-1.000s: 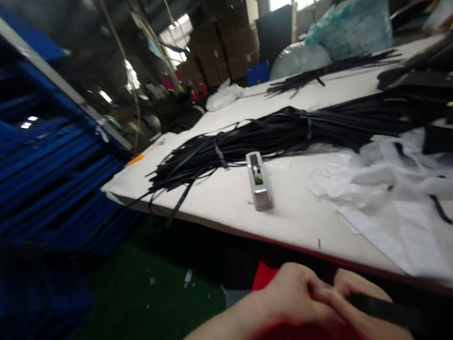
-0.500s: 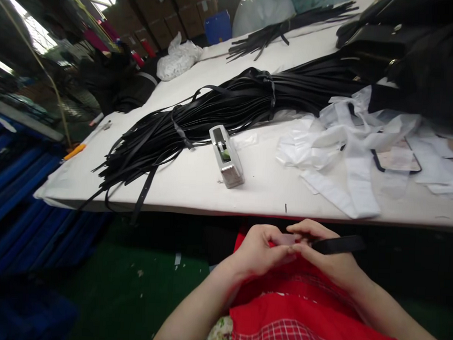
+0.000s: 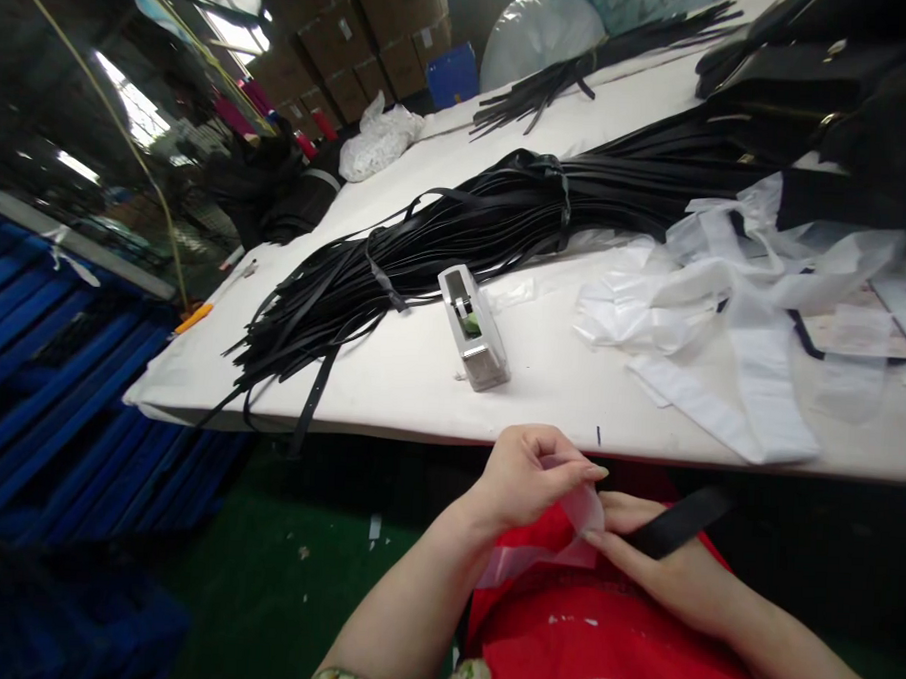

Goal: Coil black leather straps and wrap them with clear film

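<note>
My left hand (image 3: 526,478) is closed, thumb against fingers, pinching a thin translucent white strip (image 3: 584,513). The strip runs down from it towards the fingertips of my right hand (image 3: 668,564), and part of it hangs over my red apron. A flat black strap (image 3: 683,520) lies across my right hand, held between thumb and fingers, its free end sticking out to the right. Whether the strip is wrapped round the strap is hidden by the fingers. Both hands are just off the table's front edge, over my lap.
On the white table (image 3: 391,377) stand a grey tape dispenser (image 3: 474,330) and a bundle of black straps (image 3: 458,230). Crumpled white strips (image 3: 760,343) and a phone-like flat object (image 3: 851,332) lie at the right. Black bags (image 3: 801,84) are behind. Blue pallets (image 3: 105,394) stand left.
My left hand has moved up and slightly away from the right, and more of the translucent strip shows between them. The strap's free end has tilted upward. The view has shifted slightly.
</note>
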Demonstrator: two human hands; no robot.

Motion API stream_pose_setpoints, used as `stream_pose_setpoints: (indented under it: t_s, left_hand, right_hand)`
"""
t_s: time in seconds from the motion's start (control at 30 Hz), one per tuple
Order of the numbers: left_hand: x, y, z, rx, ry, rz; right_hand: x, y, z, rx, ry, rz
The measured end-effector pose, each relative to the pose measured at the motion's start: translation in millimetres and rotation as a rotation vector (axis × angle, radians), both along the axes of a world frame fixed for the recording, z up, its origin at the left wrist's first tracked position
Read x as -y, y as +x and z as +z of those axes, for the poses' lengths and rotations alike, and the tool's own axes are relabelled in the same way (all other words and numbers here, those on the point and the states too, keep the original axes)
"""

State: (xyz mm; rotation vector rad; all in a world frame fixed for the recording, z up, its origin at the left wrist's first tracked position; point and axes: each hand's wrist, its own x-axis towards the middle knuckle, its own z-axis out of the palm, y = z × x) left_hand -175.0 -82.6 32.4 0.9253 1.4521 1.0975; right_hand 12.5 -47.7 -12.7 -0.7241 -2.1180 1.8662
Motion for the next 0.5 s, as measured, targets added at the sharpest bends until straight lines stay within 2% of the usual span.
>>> stream_pose_setpoints:
  t_s: [0.2,0.27,0.37,0.5]
  left_hand:
    - [-2.7,8.9,0.3,-0.014,-0.088,0.017]
    - [-3.5,9.7,0.7,-0.010,-0.029,0.020]
    - [-2.5,7.1,-0.9,-0.065,0.097,-0.051]
    - [1.9,-1.4,-5.9,-0.074,0.081,-0.078]
  right_hand:
    - [-0.5,0.6,3.4,-0.023,-0.022,-0.016]
    - [-0.9,2.4,2.4,-0.038,-0.031,-0.058]
    - [-2.2,5.4,-0.8,-0.053,-0.044,-0.135]
    - [-3.4,7.8,-3.3,-0.058,-0.035,-0.162]
